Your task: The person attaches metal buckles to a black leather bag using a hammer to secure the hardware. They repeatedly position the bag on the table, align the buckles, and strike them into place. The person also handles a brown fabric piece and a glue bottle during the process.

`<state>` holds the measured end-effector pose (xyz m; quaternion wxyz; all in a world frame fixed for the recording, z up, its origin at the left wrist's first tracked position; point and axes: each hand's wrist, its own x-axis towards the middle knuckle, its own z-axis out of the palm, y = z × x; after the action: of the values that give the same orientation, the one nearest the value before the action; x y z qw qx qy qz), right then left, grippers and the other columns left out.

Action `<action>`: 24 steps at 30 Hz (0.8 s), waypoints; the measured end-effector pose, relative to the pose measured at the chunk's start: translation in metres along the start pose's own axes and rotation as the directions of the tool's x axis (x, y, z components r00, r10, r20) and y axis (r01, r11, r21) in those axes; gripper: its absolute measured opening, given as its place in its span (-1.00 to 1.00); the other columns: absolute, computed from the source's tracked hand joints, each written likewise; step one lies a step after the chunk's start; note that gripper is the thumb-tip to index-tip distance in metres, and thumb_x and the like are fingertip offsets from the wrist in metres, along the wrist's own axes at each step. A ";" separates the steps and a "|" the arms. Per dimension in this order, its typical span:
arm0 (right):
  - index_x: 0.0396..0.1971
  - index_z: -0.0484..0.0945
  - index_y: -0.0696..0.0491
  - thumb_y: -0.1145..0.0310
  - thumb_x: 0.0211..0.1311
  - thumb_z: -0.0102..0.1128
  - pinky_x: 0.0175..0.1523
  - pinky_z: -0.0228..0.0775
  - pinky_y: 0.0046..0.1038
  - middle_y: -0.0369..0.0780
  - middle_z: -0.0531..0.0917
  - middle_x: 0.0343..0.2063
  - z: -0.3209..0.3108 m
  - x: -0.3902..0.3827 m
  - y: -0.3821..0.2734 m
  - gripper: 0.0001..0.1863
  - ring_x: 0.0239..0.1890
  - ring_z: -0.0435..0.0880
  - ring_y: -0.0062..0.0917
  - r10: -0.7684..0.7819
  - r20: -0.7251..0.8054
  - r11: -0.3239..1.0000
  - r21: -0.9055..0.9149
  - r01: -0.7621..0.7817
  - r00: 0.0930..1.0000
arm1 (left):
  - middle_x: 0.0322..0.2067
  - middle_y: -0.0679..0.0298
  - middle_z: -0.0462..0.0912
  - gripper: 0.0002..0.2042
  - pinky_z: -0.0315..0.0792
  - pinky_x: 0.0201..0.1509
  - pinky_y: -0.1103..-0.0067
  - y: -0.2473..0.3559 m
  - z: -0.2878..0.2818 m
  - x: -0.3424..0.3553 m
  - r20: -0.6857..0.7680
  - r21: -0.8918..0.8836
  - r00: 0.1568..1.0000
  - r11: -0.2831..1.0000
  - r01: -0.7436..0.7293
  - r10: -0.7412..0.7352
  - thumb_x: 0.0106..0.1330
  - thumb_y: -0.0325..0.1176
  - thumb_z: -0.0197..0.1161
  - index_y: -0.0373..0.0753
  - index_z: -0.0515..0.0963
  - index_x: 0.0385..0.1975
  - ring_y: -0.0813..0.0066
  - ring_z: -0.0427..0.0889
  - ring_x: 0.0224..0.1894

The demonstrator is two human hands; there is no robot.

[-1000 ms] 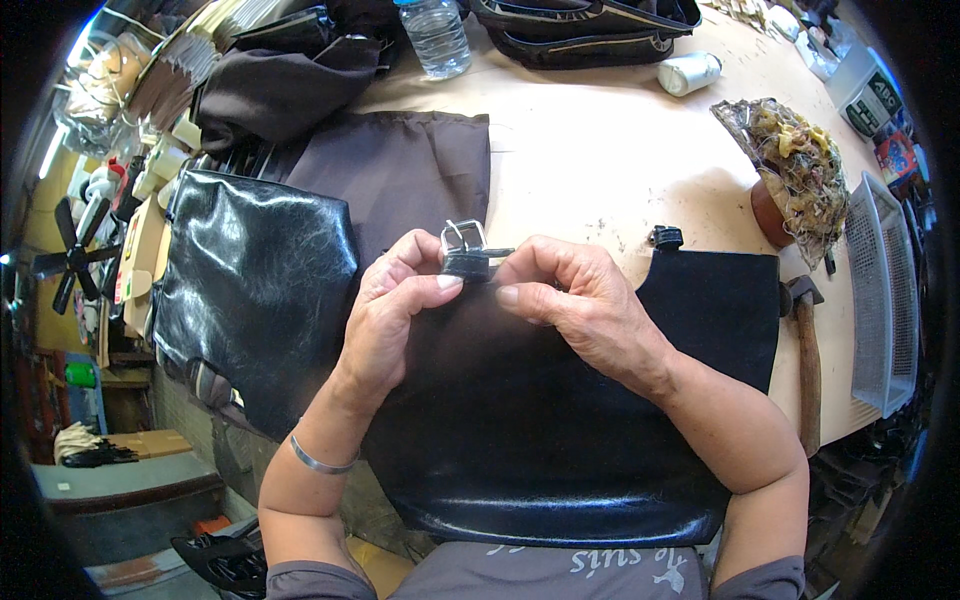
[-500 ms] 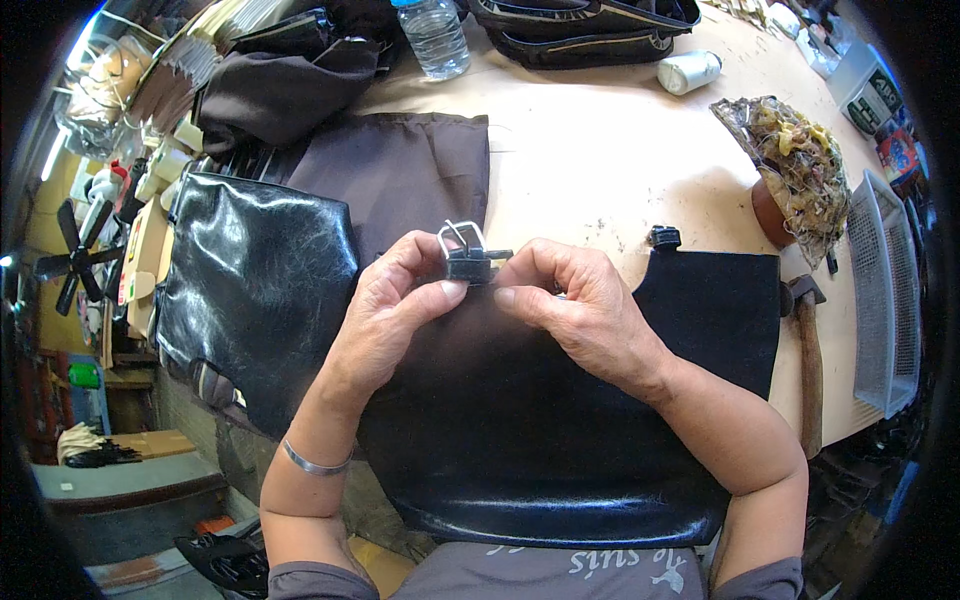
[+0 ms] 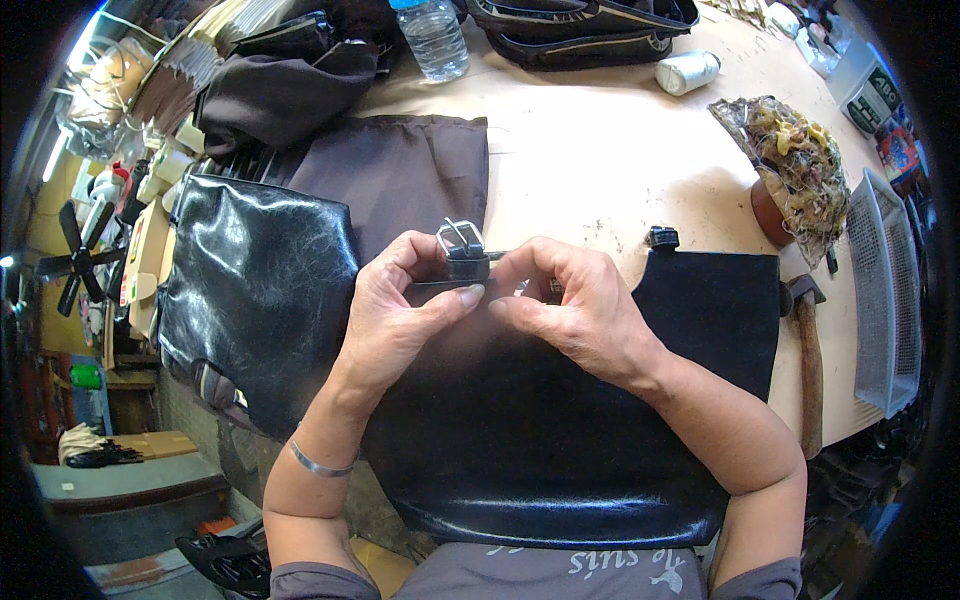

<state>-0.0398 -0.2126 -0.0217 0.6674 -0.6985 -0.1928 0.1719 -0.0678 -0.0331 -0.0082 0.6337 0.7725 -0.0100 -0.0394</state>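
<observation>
My left hand (image 3: 395,315) grips a small black leather strap (image 3: 467,267) with a silver buckle (image 3: 459,233) standing up from it, thumb against the strap's lower edge. My right hand (image 3: 580,315) is just right of it, fingers curled toward the strap's end around something small I cannot make out. Both are over a large black leather piece (image 3: 540,420); a second small black fitting (image 3: 663,238) lies at its upper right edge. Shiny black leather (image 3: 255,280) lies on the left, over dark brown fabric (image 3: 385,160).
On the wooden table (image 3: 600,170) are a water bottle (image 3: 437,45), black bags (image 3: 580,35), a white spool (image 3: 688,72), a crusted pot (image 3: 790,170), a hammer (image 3: 810,370) and a grey plastic basket (image 3: 885,290). A black fan (image 3: 80,262) is at the left.
My left thumb has slid slightly right along the strap. My right thumb has dropped a little, opening a wider gap below its index finger. The other objects look the same.
</observation>
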 end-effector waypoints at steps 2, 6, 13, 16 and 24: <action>-0.30 0.47 0.20 0.50 -0.05 0.13 -0.41 0.35 -0.63 -0.26 0.55 -0.53 -0.002 0.000 0.001 -0.75 -0.53 0.48 -0.71 0.052 -0.041 0.993 0.104 -0.048 0.998 | -0.41 0.37 0.49 -0.79 0.34 -0.12 0.67 0.001 0.001 0.000 -0.008 -0.019 1.000 1.000 -0.020 0.020 -0.03 -0.47 0.27 -0.22 0.43 -0.38 0.65 0.45 -0.29; -0.20 0.43 0.20 0.48 0.05 0.05 -0.17 0.39 -0.54 -0.19 0.55 -0.39 -0.022 -0.002 -0.017 -0.73 -0.29 0.53 -0.58 0.012 0.014 0.991 -0.135 -0.010 1.000 | -0.41 0.38 0.49 -0.79 0.34 -0.16 0.69 0.003 0.000 0.000 -0.011 -0.001 0.999 1.000 -0.030 0.030 -0.04 -0.48 0.28 -0.22 0.42 -0.39 0.67 0.44 -0.31; -0.29 0.47 0.23 0.49 0.09 -0.05 -0.13 0.36 -0.41 -0.06 0.57 -0.38 -0.089 -0.014 -0.020 -0.80 -0.28 0.56 -0.33 -0.140 -0.138 0.431 -0.900 -0.064 0.980 | -0.46 0.44 0.43 -0.79 0.28 -0.22 0.74 0.010 0.004 -0.003 -0.020 -0.026 0.999 0.998 -0.049 0.049 -0.08 -0.51 0.27 -0.21 0.40 -0.44 0.72 0.37 -0.37; -0.27 0.47 0.23 0.46 0.11 -0.09 -0.14 0.34 -0.40 -0.06 0.58 -0.41 -0.108 -0.022 -0.015 -0.77 -0.29 0.56 -0.30 -0.054 -0.188 0.399 -0.904 -0.151 0.981 | -0.48 0.46 0.41 -0.79 0.24 -0.24 0.75 0.013 0.006 -0.001 -0.046 0.033 0.998 0.999 -0.044 0.045 -0.12 -0.52 0.26 -0.20 0.39 -0.48 0.72 0.34 -0.38; -0.16 0.39 0.26 0.48 0.09 -0.07 -0.19 0.33 -0.56 -0.19 0.56 -0.46 -0.122 -0.021 -0.014 -0.70 -0.36 0.51 -0.57 0.175 -0.126 0.718 -0.663 -0.214 0.976 | -0.48 0.42 0.47 -0.82 0.34 -0.24 0.75 0.017 0.003 -0.005 -0.002 -0.049 0.998 0.996 -0.068 0.068 -0.06 -0.56 0.25 -0.23 0.41 -0.46 0.72 0.42 -0.37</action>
<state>0.0021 -0.3288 -0.0016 0.3535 -0.9127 -0.1491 0.1409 -0.0720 -0.0390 0.0085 0.6535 0.7559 -0.0353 -0.0177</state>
